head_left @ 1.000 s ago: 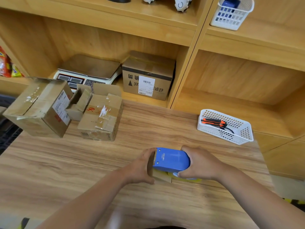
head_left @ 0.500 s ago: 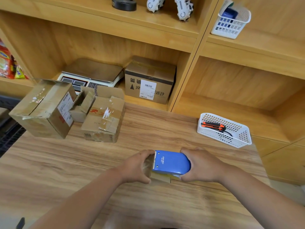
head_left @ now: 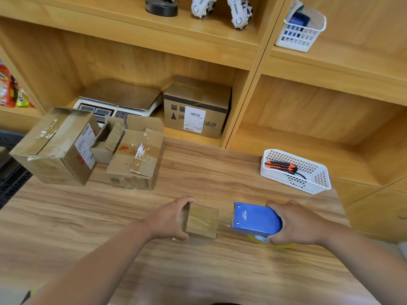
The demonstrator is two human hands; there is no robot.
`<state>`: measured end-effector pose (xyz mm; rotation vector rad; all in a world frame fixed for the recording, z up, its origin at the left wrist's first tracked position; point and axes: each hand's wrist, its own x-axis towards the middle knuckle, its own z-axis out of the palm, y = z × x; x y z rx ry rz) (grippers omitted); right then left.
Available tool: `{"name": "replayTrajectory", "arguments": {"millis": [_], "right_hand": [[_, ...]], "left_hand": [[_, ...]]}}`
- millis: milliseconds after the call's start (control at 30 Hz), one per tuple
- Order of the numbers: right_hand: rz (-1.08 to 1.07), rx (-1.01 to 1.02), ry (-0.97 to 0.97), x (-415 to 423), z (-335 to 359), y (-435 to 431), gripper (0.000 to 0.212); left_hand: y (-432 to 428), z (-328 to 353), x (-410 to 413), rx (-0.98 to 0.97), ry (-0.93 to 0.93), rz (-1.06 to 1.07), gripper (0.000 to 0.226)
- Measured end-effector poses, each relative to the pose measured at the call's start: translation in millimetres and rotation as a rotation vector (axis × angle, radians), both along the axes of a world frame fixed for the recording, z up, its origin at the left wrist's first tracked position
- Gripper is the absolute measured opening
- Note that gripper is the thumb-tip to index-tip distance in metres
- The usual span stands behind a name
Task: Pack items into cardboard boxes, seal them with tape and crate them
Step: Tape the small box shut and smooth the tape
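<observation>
The small cardboard box (head_left: pixel 201 223) sits on the wooden table (head_left: pixel 110 249), near its front and a little right of middle, with the left hand (head_left: pixel 169 219) curled round its left end: fingers over the far edge, thumb on the near side. Just beside it to the right, the right hand (head_left: pixel 295 225) wraps the rear of a blue tape dispenser (head_left: pixel 255 219), whose toothed front faces the box. The box looks light and fairly stiff, as small corrugated cartons are, and its top is glossy with tape, so it would likely slide on the smooth tabletop if the tape were tugged. Bracing it by the end or the side walls, as the left hand does, seems the safe hold, since pressing the top could dent the flaps. The dispenser is best held at the back, well away from the teeth. A faint clear strip (head_left: pixel 224 223) appears to span the gap between box and dispenser, but it is too transparent to tell whether it is joined to the box or already cut. The box's contents, underside and left face are hidden, and the roll is almost wholly covered by the blue housing and the right hand, with only a yellow edge showing beneath. At the far left edge a dark slatted thing (head_left: pixel 13 179) is cut off — possibly the crate, though that cannot be told.
</observation>
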<state>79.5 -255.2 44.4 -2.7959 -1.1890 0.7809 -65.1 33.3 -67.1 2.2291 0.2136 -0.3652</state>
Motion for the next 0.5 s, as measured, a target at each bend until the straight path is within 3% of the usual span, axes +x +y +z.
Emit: {"name": "replayTrajectory", "arguments": {"millis": [500], "right_hand": [[0.055,-0.047,0.011,-3,-25,13,0.045]], "left_hand": [[11,4,-11,0.052,0.096,0.013,0.101]]}}
